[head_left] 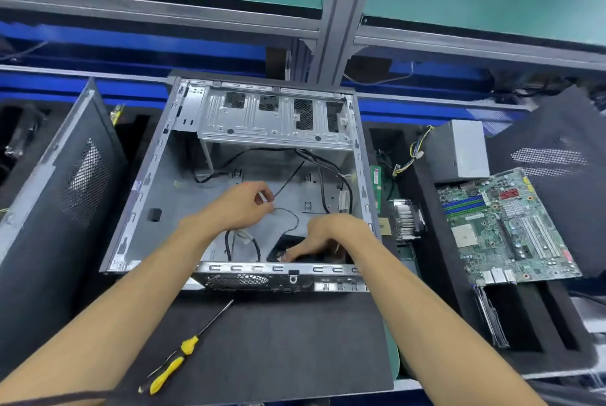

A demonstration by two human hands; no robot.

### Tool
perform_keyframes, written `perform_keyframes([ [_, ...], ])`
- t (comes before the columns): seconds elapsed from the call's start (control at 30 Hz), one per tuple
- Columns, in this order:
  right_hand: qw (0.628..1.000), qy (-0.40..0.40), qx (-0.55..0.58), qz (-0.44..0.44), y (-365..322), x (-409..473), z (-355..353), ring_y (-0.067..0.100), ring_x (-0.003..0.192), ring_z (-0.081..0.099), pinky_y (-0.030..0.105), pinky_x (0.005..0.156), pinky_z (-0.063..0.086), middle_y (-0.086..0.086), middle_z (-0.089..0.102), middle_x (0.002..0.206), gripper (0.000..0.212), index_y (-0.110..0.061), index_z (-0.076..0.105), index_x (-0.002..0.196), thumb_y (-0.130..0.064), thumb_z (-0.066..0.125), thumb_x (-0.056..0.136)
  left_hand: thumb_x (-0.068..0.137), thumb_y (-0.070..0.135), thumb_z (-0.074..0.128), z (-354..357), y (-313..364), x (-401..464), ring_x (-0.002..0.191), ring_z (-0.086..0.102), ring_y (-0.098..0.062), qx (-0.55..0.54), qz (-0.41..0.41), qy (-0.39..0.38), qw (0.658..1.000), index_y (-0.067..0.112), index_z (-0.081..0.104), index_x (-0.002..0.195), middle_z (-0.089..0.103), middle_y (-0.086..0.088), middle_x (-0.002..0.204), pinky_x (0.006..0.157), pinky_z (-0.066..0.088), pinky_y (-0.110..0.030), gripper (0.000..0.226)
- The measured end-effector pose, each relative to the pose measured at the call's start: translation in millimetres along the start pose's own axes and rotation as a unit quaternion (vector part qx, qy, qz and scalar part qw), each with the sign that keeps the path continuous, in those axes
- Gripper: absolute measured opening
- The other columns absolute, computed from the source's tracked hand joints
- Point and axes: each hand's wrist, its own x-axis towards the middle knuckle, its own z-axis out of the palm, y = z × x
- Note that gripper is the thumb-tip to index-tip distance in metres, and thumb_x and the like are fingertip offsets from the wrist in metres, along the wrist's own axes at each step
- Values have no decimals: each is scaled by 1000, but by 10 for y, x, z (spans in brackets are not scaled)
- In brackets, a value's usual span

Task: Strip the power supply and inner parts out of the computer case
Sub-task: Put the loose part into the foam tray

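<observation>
Lying nearest on the black mat, a yellow-handled screwdriver [177, 363] is sitting idle. Inside the open grey metal computer case [154, 182], the left hand [241, 205] is pinching a thin black cable's white connector [262, 198]; the right hand [324, 235], fingers extended, is reaching onto a black fan [287, 246] by the rear wall. Tugging risks snapping the anchored cable. The grey power supply box [459, 150] and green motherboard [505, 225] are already lying outside, right.

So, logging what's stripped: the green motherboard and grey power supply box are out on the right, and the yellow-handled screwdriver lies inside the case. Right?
Not quite: the head view shows the yellow-handled screwdriver on the black mat in front of the open grey metal case, not inside.
</observation>
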Motion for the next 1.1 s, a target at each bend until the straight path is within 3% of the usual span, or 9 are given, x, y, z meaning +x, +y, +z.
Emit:
perform_keyframes([
  [0.13, 999, 10, 36, -20, -12, 3, 18, 21, 65, 61, 32, 60, 52, 1, 63, 82, 60, -15, 55, 81, -72, 71, 74, 97, 39, 61, 27, 57, -18, 102, 60, -11, -30, 25, -59, 997, 29, 60, 115, 61, 7, 108, 95, 47, -33, 21],
  [0.23, 981, 30, 179, -69, -20, 27, 30, 27, 64, 68, 39, 67, 62, 15, 71, 72, 27, -4, 59, 87, -26, 72, 92, 94, 43, 64, 28, 81, -49, 107, 56, -13, -15, 3, -124, 992, 31, 50, 136, 57, 3, 121, 98, 44, -32, 46],
  [0.3, 968, 56, 228, -91, -30, -7, 20, 25, 58, 65, 38, 65, 60, 15, 67, 68, 17, 0, 56, 98, -11, 68, 93, 93, 38, 67, 20, 89, -64, 110, 54, -15, 11, 1, -151, 988, 29, 44, 144, 56, 0, 128, 94, 40, -28, 57],
  [0.4, 965, 95, 216, -118, -56, -64, 25, 20, 57, 59, 34, 66, 57, 14, 69, 85, 37, 0, 57, 124, -17, 69, 93, 92, 27, 68, 9, 83, -84, 125, 50, -20, 44, -3, -150, 988, 25, 42, 147, 51, -4, 142, 97, 38, -26, 61],
  [0.53, 953, 206, 153, -163, -29, -202, 6, 16, 62, 64, 35, 75, 58, 10, 75, 99, 25, -11, 71, 113, -25, 66, 93, 90, 24, 70, -23, 87, -128, 101, 58, -24, -13, -6, -71, 997, 22, 59, 120, 60, -5, 115, 89, 45, -31, 32],
  [0.63, 918, 309, 153, -197, 58, -377, -50, 19, 85, 63, 32, 77, 53, 0, 68, 100, 25, -18, 69, 109, -30, 69, 87, 88, 18, 70, -110, 187, -228, 86, 60, -23, -59, 45, 28, 997, 17, 55, 107, 62, 1, 96, 74, 44, -29, 25],
  [0.83, 818, 462, 217, -264, 383, -803, -161, 0, 77, 52, 26, 68, 41, -16, 58, 89, 25, -33, 58, 99, -27, 71, 79, 84, 14, 77, -402, 706, -499, 67, 56, -4, -192, 140, 160, 958, 28, 47, 123, 67, 9, 99, 72, 47, -22, 51],
  [1.0, 750, 538, 272, -272, 948, -1227, -105, -8, 75, 49, 12, 68, 35, -9, 59, 92, 22, -27, 63, 99, -23, 65, 78, 84, 17, 78, -310, 1398, -755, 71, 54, -10, -207, 240, 184, 931, 30, 53, 120, 65, 8, 98, 71, 48, -20, 45],
  [1.1, 732, 573, 277, -244, 1362, -1429, 55, -2, 82, 51, 15, 72, 36, -5, 60, 93, 19, -25, 63, 95, -24, 59, 77, 86, 19, 76, -28, 1838, -901, 72, 52, -18, -185, 291, 176, 922, 28, 55, 116, 61, 0, 87, 68, 45, -27, 38],
])
